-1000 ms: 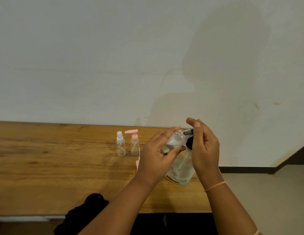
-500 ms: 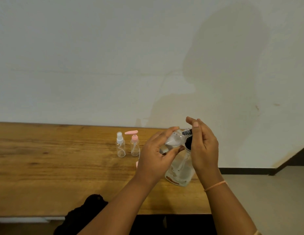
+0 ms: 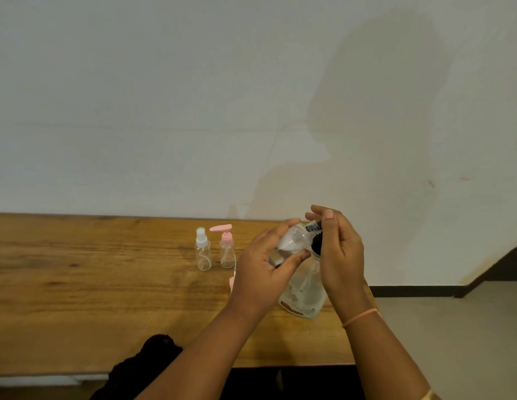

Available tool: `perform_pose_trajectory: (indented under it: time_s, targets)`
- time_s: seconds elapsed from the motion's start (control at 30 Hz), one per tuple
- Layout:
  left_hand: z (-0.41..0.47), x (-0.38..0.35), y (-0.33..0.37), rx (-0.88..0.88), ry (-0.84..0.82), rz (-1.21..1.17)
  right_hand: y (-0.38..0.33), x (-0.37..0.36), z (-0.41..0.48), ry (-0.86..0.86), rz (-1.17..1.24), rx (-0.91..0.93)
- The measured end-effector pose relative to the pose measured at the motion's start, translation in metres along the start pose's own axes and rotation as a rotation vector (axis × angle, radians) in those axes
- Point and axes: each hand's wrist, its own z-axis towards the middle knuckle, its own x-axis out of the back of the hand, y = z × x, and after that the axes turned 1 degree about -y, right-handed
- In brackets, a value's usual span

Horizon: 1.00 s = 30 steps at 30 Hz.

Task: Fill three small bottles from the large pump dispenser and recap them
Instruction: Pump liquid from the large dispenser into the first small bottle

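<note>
The large clear pump dispenser (image 3: 304, 295) stands near the right end of the wooden table (image 3: 92, 284). My right hand (image 3: 339, 255) wraps around its black pump head, with the nozzle poking out between thumb and fingers. My left hand (image 3: 263, 272) grips a small clear bottle (image 3: 291, 241), tilted with its mouth against the nozzle. Two other small clear bottles stand upright further left: one with a white spray top (image 3: 203, 252) and one with a pink pump top (image 3: 227, 249).
A pink cap piece (image 3: 231, 282) lies on the table, mostly hidden behind my left hand. Dark cloth (image 3: 147, 362) sits at the table's near edge. A pale wall rises right behind the table, and floor lies past its right end.
Both hands keep their hold on the small bottle and the pump head, shifting only slightly. The two standing bottles have not moved.
</note>
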Motion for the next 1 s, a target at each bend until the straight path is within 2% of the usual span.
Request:
perform_pose_trajectory:
  time_s: [0.5, 0.67, 0.83, 1.0]
  targets:
    - [-0.004, -0.002, -0.011, 0.151, 0.005, -0.067, -0.010, 0.005, 0.006, -0.034, 0.044, -0.021]
    - [-0.005, 0.006, -0.012, 0.204, 0.086, 0.086, -0.015, 0.008, 0.008, -0.044, 0.088, -0.031]
    - [-0.005, 0.020, -0.005, 0.300, 0.085, -0.097, -0.017, 0.010, 0.006, -0.046, 0.111, -0.037]
    - [-0.008, 0.035, -0.002, 0.362, 0.057, -0.029, -0.018, 0.012, 0.004, -0.014, 0.051, -0.020]
